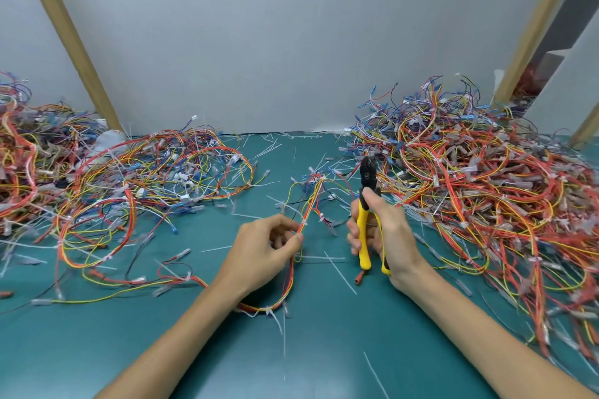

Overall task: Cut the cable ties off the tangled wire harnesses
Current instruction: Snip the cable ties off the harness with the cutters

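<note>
The left hand is pinching a thin wire harness of red, orange and yellow strands between thumb and fingertips, just above the green table. From the pinch the harness is running up and away, leaning slightly right toward a cluster of connectors; below the hand it is looping down and back toward the person. A white cable tie is sitting on the harness just beyond the left fingertips, wrapping across the strands. The right hand is gripping the yellow handles of a pair of cutters, fingers curled round them and the thumb resting near the pivot. The tool is standing nearly upright, its black blades pointing away from the person; whether they are parted is too small to tell. The relation that matters is that the tie is lying to the left of the cutters and lower than the blade tips, with a clear gap of table between them, so the tool and the harness are standing almost parallel. By my judgement the right hand is going to need to tip the blades left and down so they are crossing the harness at the tie, while the left hand is keeping the strands taut. A big tangled pile is lying to the right, another pile to the left, and loose white tie offcuts are scattered between.
</note>
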A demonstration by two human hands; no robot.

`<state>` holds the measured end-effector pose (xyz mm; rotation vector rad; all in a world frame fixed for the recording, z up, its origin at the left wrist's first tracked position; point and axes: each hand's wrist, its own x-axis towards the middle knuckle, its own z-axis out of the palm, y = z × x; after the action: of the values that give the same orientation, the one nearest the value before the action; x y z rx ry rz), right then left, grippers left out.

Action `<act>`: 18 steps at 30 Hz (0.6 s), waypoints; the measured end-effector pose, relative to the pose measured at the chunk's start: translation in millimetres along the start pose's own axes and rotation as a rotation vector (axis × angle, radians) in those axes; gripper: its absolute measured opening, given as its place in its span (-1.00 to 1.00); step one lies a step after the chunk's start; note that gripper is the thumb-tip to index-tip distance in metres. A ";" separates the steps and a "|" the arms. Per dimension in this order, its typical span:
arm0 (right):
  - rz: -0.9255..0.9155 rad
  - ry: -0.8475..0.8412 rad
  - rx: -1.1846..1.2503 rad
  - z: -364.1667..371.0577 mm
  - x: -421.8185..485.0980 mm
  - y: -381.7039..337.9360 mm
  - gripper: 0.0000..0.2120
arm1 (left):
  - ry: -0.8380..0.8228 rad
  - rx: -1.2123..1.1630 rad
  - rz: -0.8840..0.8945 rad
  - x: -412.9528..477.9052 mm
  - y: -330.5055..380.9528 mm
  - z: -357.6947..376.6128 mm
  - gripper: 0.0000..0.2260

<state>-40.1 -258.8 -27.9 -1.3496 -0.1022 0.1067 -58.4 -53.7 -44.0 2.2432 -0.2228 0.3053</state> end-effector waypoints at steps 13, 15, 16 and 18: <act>-0.366 0.018 -0.833 -3.9 1.4 14.5 -0.83 | -0.222 -0.574 -0.424 10.1 -5.0 -11.3 -0.94; -0.410 0.065 -1.141 -3.9 1.9 15.8 -0.76 | -0.292 -0.657 -0.481 11.6 -5.9 -14.9 -0.94; -0.404 0.063 -1.179 -2.6 2.1 16.3 -0.70 | -0.303 -0.703 -0.508 12.3 -7.1 -16.2 -0.93; -0.408 0.067 -1.160 -3.1 4.1 18.3 -0.57 | -0.308 -0.809 -0.538 13.7 -10.5 -18.6 -0.89</act>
<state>-36.0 -257.3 -46.4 -2.4487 -0.4246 -0.4074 -45.3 -33.5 -36.2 1.4512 0.0965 -0.3707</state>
